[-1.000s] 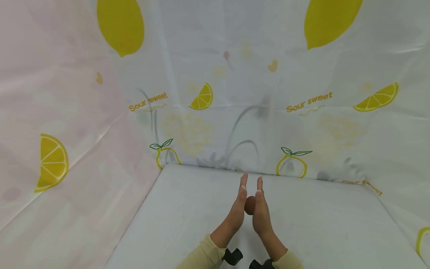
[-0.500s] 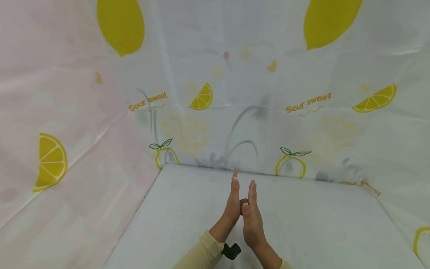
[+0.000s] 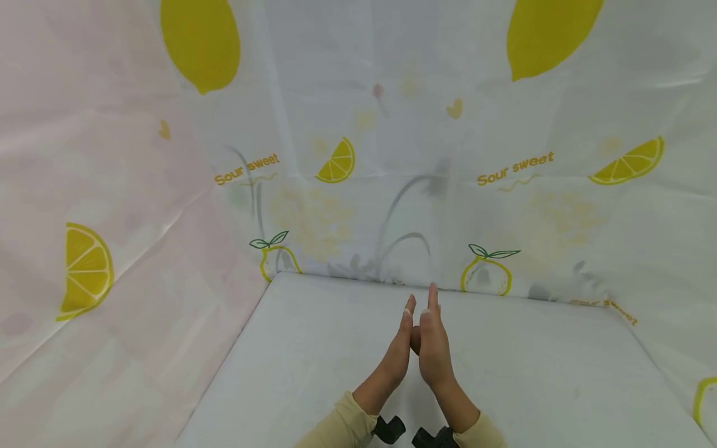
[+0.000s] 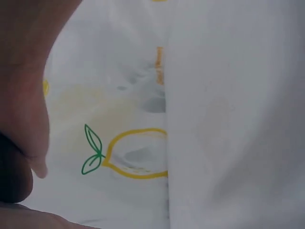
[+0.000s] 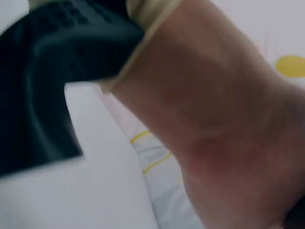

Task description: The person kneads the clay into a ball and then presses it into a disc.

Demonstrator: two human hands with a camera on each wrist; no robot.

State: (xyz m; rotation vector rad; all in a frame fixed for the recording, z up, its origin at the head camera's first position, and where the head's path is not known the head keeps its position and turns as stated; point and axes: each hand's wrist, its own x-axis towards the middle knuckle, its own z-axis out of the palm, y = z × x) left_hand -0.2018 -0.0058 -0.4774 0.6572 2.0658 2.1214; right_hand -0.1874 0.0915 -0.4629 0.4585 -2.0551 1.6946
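In the head view, a small dark brown ball (image 3: 415, 340) sits between two facing palms, partly covered by them. My left hand (image 3: 395, 356) presses it from the left, fingers straight and pointing away from me. From the other side my right hand (image 3: 435, 354) presses against it, also with straight fingers, its fingertips reaching slightly farther forward. Both hands appear raised over the white table (image 3: 313, 348). The left wrist view catches the smooth, rounded ball (image 4: 14, 171) at its left edge, between parts of the hands. What the ball is made of cannot be told.
Behind the table hangs a pale sheet (image 3: 336, 112) printed with lemons and lettering; it also covers the left side. Black devices (image 3: 389, 429) are worn at both wrists, close to each other below the hands.
The palms rub back and forth with the ball between them. Half a second ago the left fingertips were farther forward; now the right ones are. Both hands have shifted right since then.
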